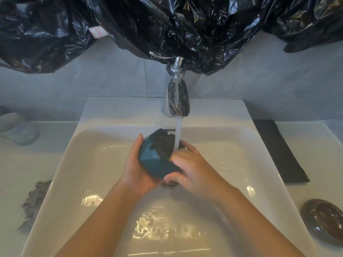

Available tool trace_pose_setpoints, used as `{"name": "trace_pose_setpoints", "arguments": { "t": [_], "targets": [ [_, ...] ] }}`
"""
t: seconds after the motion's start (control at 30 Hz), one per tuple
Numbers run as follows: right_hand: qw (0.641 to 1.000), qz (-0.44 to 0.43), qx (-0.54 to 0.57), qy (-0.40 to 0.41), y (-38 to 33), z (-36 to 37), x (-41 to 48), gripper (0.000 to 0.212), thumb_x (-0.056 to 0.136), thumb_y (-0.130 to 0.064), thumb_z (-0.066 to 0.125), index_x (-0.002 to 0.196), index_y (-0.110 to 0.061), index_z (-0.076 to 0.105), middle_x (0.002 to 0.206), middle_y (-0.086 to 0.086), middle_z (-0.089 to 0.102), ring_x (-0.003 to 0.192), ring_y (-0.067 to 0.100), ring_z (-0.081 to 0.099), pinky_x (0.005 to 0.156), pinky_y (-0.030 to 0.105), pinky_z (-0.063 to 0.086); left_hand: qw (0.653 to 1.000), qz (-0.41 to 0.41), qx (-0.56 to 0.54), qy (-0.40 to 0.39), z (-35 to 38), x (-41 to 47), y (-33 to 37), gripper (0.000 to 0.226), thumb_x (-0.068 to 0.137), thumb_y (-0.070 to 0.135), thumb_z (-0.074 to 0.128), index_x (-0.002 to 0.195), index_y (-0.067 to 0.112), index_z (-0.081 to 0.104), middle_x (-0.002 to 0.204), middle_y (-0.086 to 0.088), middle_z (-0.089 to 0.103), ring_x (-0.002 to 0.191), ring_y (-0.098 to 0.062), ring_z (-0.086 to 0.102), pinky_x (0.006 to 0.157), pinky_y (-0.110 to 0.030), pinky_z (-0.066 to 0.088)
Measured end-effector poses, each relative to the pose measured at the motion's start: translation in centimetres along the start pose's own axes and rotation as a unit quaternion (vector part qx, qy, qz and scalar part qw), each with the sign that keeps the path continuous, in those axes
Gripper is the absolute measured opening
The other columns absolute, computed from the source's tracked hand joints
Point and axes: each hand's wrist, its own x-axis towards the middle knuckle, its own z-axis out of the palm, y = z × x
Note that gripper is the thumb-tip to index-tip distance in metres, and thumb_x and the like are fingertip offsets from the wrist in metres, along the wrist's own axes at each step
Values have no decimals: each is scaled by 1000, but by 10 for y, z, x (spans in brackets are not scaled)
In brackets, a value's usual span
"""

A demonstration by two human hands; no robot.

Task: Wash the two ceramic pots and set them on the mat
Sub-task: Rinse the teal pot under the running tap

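You have a single view, worn on your head. It looks forward and steeply down into the sink (130,112), facing the tiled wall (111,76) behind it. You stand close. Your forearms come in from the bottom edge, and your left hand (137,167) and right hand (191,167), both holding the pot (154,160), sit at mid-frame under the tap (176,93). The wide lens bows the sink's rim outward. The top of the view takes in the black plastic sheet (167,25) hanging over the wall. The worktop (18,164) shows on both sides, with the dark mat (278,151) just right of the sink.
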Motion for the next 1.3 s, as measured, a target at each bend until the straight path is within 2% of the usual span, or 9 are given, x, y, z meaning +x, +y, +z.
{"name": "trace_pose_setpoints", "arguments": {
  "t": [0.23,0.4,0.5,0.57,0.73,0.93,1.03,1.17,1.3],
  "targets": [
    [993,36,103,41,-10,-3,6,43,91,-48,56,75,-9,45,71,-2,47,74,17,42,68,26,36,996,67,60,-20,12,4,-14,49,85,52,51,106,13,70,99,-11,69,89,-24,66,78,-36,53],
    [998,19,53,24,13,-2,-4,39,86,-48,56,91,-9,62,87,-3,59,92,12,53,121,27,5,1000,-14,-11,22,8,4,0,67,87,63,38,105,9,72,106,-17,68,88,-31,68,78,-42,54],
    [994,8,91,60,11,1,-3,51,94,-58,47,73,-13,56,74,0,57,77,18,50,97,35,37,997,-67,21,14,5,3,0,73,86,68,31,100,11,75,104,-17,69,87,-32,68,74,-46,56],
    [987,19,114,115,6,2,1,41,99,-51,40,70,-23,44,75,-4,52,78,16,46,81,33,38,998,-53,18,19,7,3,-5,73,88,66,28,98,12,76,104,-17,69,89,-33,67,78,-49,53],
    [995,9,31,97,-1,3,2,27,98,-36,38,73,-25,41,69,-16,38,71,7,41,101,30,31,998,34,15,49,7,5,-8,60,90,56,34,87,12,75,88,-12,69,76,-24,68,72,-39,51],
    [972,36,226,44,-17,-1,7,40,100,-29,30,66,-15,45,65,-1,45,61,17,42,57,41,39,996,34,68,36,8,5,-9,60,95,51,29,88,14,76,88,-11,72,76,-23,69,69,-33,53],
    [988,22,146,34,-12,-4,6,45,101,-27,24,90,-6,62,92,6,64,85,20,57,73,36,47,996,-9,80,39,9,3,-11,58,91,56,33,99,13,72,93,-12,69,80,-25,66,73,-37,49],
    [994,16,89,67,-8,-11,-7,52,99,-36,23,68,-7,54,69,7,59,66,19,51,62,34,45,997,-17,67,33,7,3,-13,62,88,60,32,103,14,71,105,-14,67,90,-29,64,84,-47,48],
    [995,12,89,34,-5,-6,-5,56,101,-30,22,101,-8,73,104,5,73,108,18,63,120,25,13,998,-40,47,26,10,2,-19,60,84,60,36,98,18,76,104,-13,70,89,-27,68,85,-47,49]
  ]
}}
